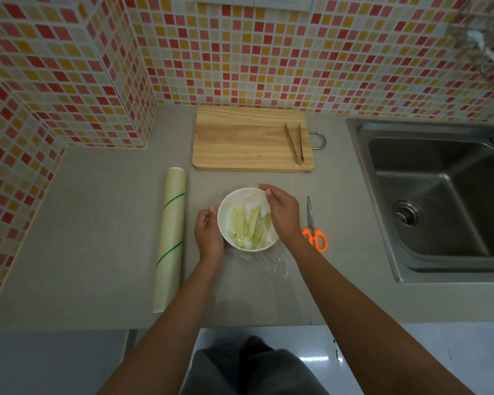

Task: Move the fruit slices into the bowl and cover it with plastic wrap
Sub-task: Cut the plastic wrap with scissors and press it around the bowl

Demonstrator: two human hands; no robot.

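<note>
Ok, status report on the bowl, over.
Left hand grips bowl rim. Right hand pinches plastic wrap at far rim. Fruit slices inside, wrap over top, loose tail at near side. Nothing in the way.

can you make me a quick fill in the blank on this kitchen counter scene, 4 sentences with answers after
1. The fruit slices lie inside the white ____.
2. The metal tongs rest on the wooden ____.
3. The scissors have handles coloured ____.
4. The roll of plastic wrap lies on the counter on the side of the person's ____ hand.

Missing words: bowl; cutting board; orange; left
</note>
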